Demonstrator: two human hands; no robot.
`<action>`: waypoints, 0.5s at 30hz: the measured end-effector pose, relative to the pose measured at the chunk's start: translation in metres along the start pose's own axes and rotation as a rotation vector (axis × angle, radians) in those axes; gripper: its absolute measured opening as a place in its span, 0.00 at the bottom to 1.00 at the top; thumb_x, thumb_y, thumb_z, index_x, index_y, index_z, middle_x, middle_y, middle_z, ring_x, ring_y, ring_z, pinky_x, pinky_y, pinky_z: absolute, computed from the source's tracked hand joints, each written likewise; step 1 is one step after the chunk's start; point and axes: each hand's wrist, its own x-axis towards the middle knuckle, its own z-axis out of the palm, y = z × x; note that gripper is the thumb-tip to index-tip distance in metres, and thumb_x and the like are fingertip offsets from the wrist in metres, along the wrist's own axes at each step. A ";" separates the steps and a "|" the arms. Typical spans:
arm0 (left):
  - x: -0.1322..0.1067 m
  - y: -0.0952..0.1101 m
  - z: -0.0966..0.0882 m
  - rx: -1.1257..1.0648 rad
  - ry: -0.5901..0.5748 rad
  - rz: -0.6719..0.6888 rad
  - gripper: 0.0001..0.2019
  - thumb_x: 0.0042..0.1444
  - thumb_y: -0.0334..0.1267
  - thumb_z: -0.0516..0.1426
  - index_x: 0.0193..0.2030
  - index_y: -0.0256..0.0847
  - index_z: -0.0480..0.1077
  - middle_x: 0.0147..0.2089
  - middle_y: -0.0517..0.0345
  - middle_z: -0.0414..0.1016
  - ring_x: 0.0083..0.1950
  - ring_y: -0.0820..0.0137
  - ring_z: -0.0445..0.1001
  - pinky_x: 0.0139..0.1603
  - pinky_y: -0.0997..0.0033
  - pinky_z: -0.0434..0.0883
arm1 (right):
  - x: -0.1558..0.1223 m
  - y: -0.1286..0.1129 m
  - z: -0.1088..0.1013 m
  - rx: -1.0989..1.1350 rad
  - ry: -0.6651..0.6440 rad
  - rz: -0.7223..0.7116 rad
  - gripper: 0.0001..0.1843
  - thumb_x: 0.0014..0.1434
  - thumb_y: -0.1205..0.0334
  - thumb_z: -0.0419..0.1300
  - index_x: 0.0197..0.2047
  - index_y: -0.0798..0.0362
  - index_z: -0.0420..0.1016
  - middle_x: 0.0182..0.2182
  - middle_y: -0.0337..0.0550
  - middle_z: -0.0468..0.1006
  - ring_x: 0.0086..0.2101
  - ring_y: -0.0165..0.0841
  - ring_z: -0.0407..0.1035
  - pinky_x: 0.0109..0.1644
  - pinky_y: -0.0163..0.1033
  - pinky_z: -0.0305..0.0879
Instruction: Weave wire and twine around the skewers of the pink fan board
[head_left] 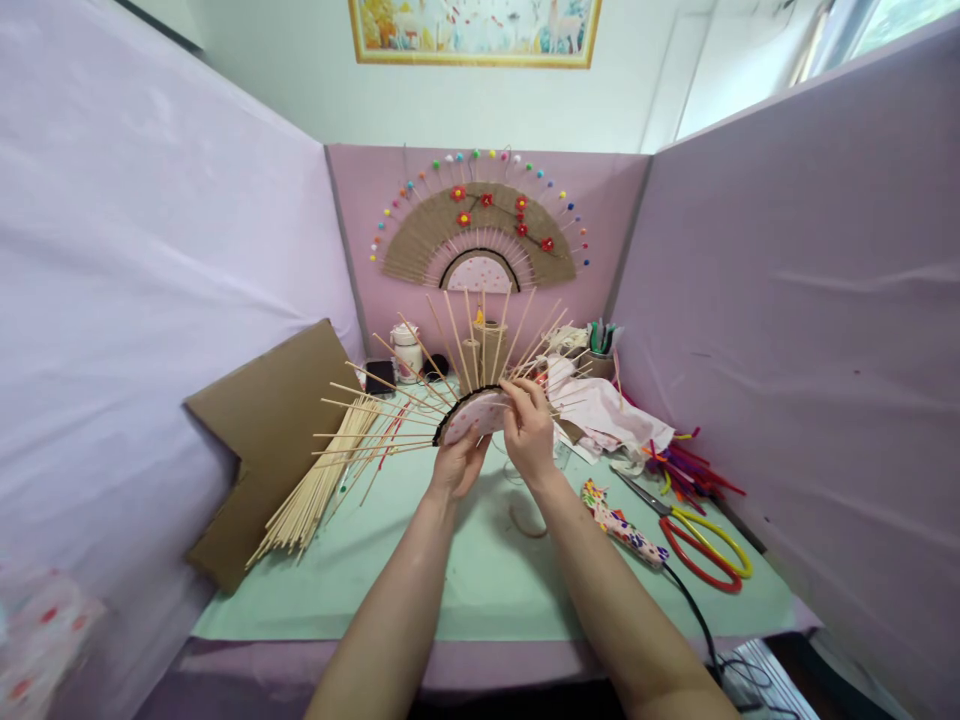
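Observation:
My left hand (454, 463) grips from below a half-round pink card piece (472, 412) with a dark rim, from which several thin wooden sticks (390, 400) fan outward. It is held upright above the green mat (480, 570). My right hand (528, 428) is closed at the piece's right side, its fingertips pinched among the sticks near the rim. A finished fan (480, 235) of brown card with red flowers and coloured bead tips hangs on the back wall.
A bundle of spare sticks (315, 490) and brown cardboard (277, 420) lie at the left. Right of my arms are a patterned glue gun (622, 525) with black cord, red-and-yellow scissors (701, 540), pipe cleaners (686, 465) and pale cloth (600, 405). Pink partitions enclose the desk.

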 end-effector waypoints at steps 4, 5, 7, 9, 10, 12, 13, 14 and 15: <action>0.000 -0.001 0.000 0.038 -0.029 0.028 0.17 0.45 0.30 0.65 0.45 0.37 0.74 0.48 0.52 0.77 0.54 0.66 0.71 0.63 0.60 0.59 | -0.004 0.001 0.002 -0.018 -0.029 0.028 0.22 0.58 0.71 0.48 0.53 0.52 0.71 0.48 0.49 0.70 0.50 0.36 0.66 0.55 0.43 0.65; 0.000 -0.001 0.000 0.046 -0.022 0.033 0.17 0.45 0.30 0.66 0.44 0.37 0.74 0.48 0.52 0.77 0.54 0.66 0.71 0.63 0.60 0.59 | -0.005 0.001 0.003 -0.017 -0.030 0.038 0.21 0.58 0.71 0.48 0.52 0.52 0.71 0.48 0.49 0.70 0.50 0.36 0.66 0.55 0.43 0.65; 0.000 -0.002 -0.002 0.056 -0.005 0.034 0.17 0.44 0.30 0.66 0.44 0.38 0.74 0.48 0.52 0.77 0.55 0.65 0.71 0.63 0.59 0.59 | -0.006 0.001 0.005 -0.013 -0.027 0.051 0.21 0.57 0.72 0.48 0.51 0.53 0.70 0.48 0.50 0.70 0.50 0.36 0.66 0.55 0.43 0.64; 0.000 -0.003 -0.003 0.062 0.013 0.028 0.18 0.43 0.30 0.66 0.44 0.38 0.74 0.47 0.52 0.77 0.55 0.65 0.71 0.62 0.59 0.60 | -0.007 0.002 0.006 -0.010 -0.027 0.057 0.20 0.57 0.72 0.48 0.51 0.53 0.70 0.48 0.50 0.70 0.49 0.37 0.66 0.55 0.44 0.64; 0.000 -0.003 -0.004 0.066 0.021 0.026 0.18 0.43 0.30 0.67 0.44 0.37 0.74 0.47 0.52 0.77 0.54 0.65 0.71 0.62 0.58 0.60 | -0.007 0.003 0.006 -0.009 -0.032 0.057 0.20 0.57 0.72 0.48 0.50 0.53 0.70 0.48 0.50 0.71 0.49 0.37 0.66 0.55 0.44 0.64; 0.000 -0.004 -0.005 0.072 0.035 0.027 0.17 0.44 0.30 0.66 0.44 0.37 0.74 0.46 0.52 0.77 0.54 0.65 0.71 0.62 0.58 0.60 | -0.006 0.003 0.005 -0.008 -0.027 0.052 0.20 0.56 0.72 0.48 0.50 0.53 0.70 0.47 0.50 0.70 0.49 0.37 0.66 0.55 0.44 0.65; 0.001 -0.005 -0.005 0.071 0.042 0.032 0.17 0.44 0.30 0.66 0.44 0.38 0.74 0.47 0.53 0.77 0.54 0.65 0.71 0.62 0.58 0.60 | -0.006 0.004 0.005 -0.007 -0.009 0.042 0.20 0.56 0.72 0.48 0.50 0.52 0.69 0.47 0.50 0.70 0.49 0.37 0.66 0.55 0.44 0.65; 0.001 -0.006 -0.005 0.069 0.046 0.036 0.17 0.45 0.30 0.66 0.44 0.38 0.74 0.47 0.53 0.77 0.54 0.65 0.71 0.62 0.58 0.60 | -0.007 0.004 0.004 -0.006 0.017 0.028 0.20 0.57 0.72 0.48 0.51 0.52 0.69 0.48 0.50 0.69 0.50 0.37 0.65 0.55 0.45 0.64; 0.001 -0.006 -0.006 0.067 0.049 0.039 0.17 0.45 0.30 0.66 0.44 0.38 0.74 0.47 0.53 0.77 0.54 0.65 0.71 0.62 0.58 0.60 | -0.007 0.004 0.004 -0.005 0.048 0.011 0.20 0.57 0.72 0.48 0.52 0.52 0.69 0.48 0.50 0.69 0.51 0.37 0.65 0.56 0.46 0.64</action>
